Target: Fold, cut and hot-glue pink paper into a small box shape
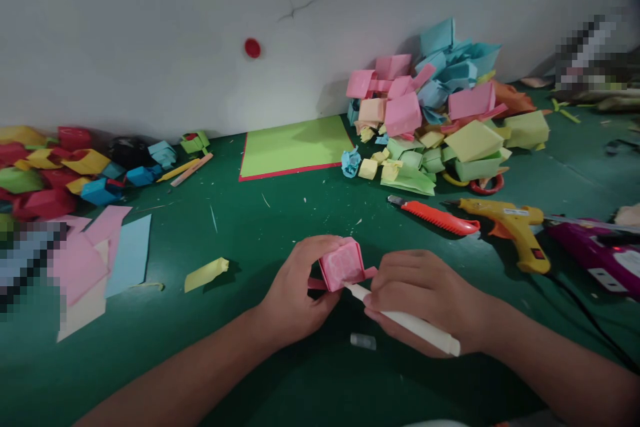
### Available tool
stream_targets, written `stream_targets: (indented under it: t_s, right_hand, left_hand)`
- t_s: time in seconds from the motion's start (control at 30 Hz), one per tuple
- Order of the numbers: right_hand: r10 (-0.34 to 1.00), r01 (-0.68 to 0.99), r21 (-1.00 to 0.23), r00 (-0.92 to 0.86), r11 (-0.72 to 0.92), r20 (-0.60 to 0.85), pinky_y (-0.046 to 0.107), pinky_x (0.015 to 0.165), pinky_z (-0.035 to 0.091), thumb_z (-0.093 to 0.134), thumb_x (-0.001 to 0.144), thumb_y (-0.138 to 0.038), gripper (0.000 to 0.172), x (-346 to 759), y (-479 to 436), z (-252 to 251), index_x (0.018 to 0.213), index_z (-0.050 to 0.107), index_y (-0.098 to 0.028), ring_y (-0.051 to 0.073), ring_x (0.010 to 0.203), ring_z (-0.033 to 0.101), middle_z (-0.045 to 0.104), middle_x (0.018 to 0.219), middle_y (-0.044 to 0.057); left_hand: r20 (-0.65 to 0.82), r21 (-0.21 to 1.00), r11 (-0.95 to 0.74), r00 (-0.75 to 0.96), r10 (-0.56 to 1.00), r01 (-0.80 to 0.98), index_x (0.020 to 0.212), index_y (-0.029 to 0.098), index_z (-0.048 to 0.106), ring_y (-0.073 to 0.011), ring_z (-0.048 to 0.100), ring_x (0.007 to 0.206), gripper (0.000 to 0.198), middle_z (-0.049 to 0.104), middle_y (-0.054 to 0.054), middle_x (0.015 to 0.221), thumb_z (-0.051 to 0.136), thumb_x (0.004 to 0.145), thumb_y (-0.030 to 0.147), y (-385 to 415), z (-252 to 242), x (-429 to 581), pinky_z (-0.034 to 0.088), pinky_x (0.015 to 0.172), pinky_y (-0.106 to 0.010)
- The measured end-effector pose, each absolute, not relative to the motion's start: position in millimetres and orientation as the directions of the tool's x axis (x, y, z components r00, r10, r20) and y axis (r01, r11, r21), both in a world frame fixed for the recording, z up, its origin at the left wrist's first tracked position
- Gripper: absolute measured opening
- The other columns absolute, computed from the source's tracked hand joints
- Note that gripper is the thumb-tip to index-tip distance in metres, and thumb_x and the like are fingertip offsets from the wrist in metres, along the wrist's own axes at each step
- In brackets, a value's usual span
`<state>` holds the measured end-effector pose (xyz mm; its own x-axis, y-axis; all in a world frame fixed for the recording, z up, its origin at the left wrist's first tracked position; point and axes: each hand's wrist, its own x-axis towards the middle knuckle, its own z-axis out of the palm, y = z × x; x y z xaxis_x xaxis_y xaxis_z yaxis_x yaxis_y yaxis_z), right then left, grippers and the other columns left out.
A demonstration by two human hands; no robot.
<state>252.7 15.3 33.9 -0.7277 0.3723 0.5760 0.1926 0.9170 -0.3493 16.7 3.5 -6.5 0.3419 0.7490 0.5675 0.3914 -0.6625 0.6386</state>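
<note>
My left hand [295, 290] grips a small pink folded paper box [343, 264] just above the green table [250, 240]. In my right hand [425, 297] is a white pen-like stick [410, 323], held in closed fingers with its tip touching the box's lower edge. A small clear cap [363, 341] lies on the table right under my hands.
A heap of folded pastel paper pieces [440, 113] sits at the back right by the wall. An orange utility knife [435, 216], a yellow glue gun [510, 221] and a purple tool [595, 253] lie to the right. Green sheet [295, 147] behind; coloured paper pieces [60, 167] and flat sheets [100, 253] left.
</note>
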Motion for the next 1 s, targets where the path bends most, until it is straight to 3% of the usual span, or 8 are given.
stream_targets:
  t_s: [0.37,1.0]
  right_hand:
    - [0.43,0.142,-0.464,-0.669,0.875,0.606,0.03,0.063,0.044,0.061,0.092,-0.014,0.009,253.5,15.7,33.6,0.094,0.056,-0.021,0.014,0.066,0.057,0.068,0.078,0.002]
    - [0.487,0.2,-0.502,-0.683,0.841,0.544,0.031,0.063,0.04,0.059,0.089,-0.012,0.013,258.4,17.3,34.5,0.086,0.053,-0.023,0.015,0.064,0.052,0.062,0.073,0.0]
  left_hand:
    - [0.567,0.658,-0.662,0.343,0.749,0.359,0.134,0.026,0.048,-0.024,0.063,0.121,0.06,0.065,-0.01,0.128,0.071,0.082,0.01,4.4,-7.6,16.4,0.053,0.101,-0.039]
    - [0.574,0.641,-0.667,0.34,0.745,0.379,0.134,0.025,0.048,-0.0223,0.064,0.119,0.056,0.066,-0.01,0.127,0.071,0.084,0.013,4.8,-5.9,16.7,0.053,0.101,-0.036]
